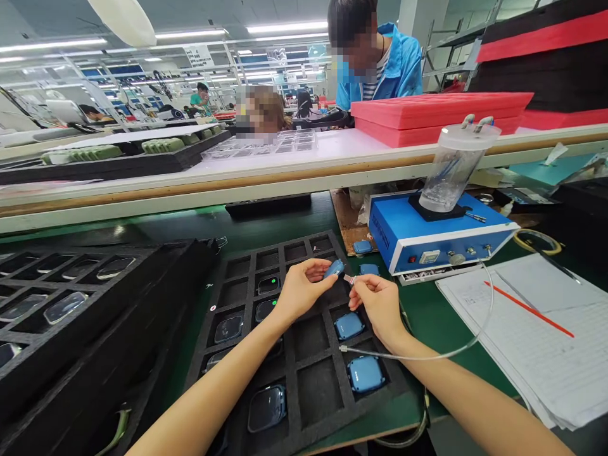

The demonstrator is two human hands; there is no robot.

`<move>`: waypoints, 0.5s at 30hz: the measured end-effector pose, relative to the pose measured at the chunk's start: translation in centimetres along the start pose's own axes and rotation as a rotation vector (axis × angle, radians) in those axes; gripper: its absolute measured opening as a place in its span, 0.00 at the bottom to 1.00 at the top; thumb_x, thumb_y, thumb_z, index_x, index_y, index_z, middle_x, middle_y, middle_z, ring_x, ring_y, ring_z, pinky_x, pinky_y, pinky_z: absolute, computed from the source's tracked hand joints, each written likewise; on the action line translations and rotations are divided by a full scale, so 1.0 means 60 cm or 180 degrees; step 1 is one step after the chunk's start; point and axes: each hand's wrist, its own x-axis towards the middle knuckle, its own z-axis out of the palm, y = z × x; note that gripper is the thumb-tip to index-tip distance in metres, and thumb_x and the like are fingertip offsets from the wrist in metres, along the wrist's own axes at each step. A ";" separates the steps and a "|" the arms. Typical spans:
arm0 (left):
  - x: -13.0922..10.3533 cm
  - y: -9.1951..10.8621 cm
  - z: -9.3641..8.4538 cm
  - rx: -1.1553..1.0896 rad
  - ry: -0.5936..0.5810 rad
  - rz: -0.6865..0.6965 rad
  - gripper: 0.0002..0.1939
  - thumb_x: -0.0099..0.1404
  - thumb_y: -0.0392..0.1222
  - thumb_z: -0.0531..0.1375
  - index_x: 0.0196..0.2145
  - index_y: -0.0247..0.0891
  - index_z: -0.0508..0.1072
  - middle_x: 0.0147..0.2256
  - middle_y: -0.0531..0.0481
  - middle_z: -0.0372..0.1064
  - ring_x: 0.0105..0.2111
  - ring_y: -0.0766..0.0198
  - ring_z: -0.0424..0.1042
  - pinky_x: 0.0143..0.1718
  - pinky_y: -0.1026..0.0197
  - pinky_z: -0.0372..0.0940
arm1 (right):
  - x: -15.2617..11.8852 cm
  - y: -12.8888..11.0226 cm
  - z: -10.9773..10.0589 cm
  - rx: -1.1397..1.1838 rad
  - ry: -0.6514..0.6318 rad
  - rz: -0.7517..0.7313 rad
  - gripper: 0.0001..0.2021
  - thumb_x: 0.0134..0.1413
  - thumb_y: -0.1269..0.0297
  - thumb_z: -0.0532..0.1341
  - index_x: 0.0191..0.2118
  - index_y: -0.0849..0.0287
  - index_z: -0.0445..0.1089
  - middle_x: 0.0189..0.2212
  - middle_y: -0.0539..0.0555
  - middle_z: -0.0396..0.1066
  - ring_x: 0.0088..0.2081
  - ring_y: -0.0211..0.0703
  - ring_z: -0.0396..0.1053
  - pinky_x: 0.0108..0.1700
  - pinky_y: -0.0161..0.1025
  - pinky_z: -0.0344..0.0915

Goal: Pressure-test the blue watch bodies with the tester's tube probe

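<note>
Above the upper part of a black foam tray, my left hand pinches a small blue watch case, tilted on edge. Just right of it, my right hand holds a small pale strip between thumb and fingertips, close to the case. The tray's right column holds a blue case and another blue case, backs up. Dark-screened watches such as one lie in the left columns, two with green dots. A clear tube ends over the tray, passing by my right wrist.
A blue machine bears a clear cylinder at the right. Papers with a red stick lie beside it. More black foam trays are stacked at left. Behind a raised shelf with red foam, a person in blue leans forward.
</note>
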 end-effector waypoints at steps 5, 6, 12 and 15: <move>-0.012 0.009 0.020 -0.0644 -0.0035 -0.0219 0.21 0.53 0.42 0.63 0.43 0.29 0.70 0.42 0.39 0.72 0.42 0.57 0.72 0.46 0.56 0.66 | -0.003 -0.003 -0.001 -0.0092 -0.0007 -0.0002 0.04 0.40 0.69 0.60 0.22 0.63 0.69 0.14 0.48 0.69 0.14 0.36 0.67 0.17 0.29 0.66; -0.014 0.010 0.022 -0.0774 -0.0052 -0.0290 0.23 0.52 0.41 0.64 0.45 0.29 0.69 0.43 0.39 0.72 0.43 0.56 0.72 0.47 0.56 0.65 | -0.004 -0.003 -0.001 -0.0102 -0.0002 -0.0022 0.04 0.41 0.69 0.60 0.22 0.63 0.69 0.14 0.48 0.69 0.15 0.36 0.68 0.17 0.30 0.66; -0.020 0.013 0.025 -0.1391 -0.0340 -0.0581 0.32 0.52 0.43 0.65 0.53 0.28 0.65 0.47 0.40 0.70 0.44 0.56 0.71 0.52 0.54 0.59 | -0.012 -0.012 0.001 -0.0246 -0.0061 -0.0240 0.05 0.43 0.66 0.61 0.23 0.62 0.69 0.16 0.49 0.71 0.16 0.38 0.70 0.20 0.32 0.69; -0.022 0.011 0.027 -0.1544 -0.0546 -0.0577 0.32 0.52 0.45 0.65 0.53 0.28 0.65 0.42 0.42 0.73 0.42 0.58 0.71 0.51 0.55 0.59 | -0.013 -0.013 0.001 -0.0268 -0.0061 -0.0276 0.06 0.43 0.65 0.62 0.24 0.62 0.69 0.16 0.49 0.71 0.17 0.39 0.70 0.20 0.33 0.70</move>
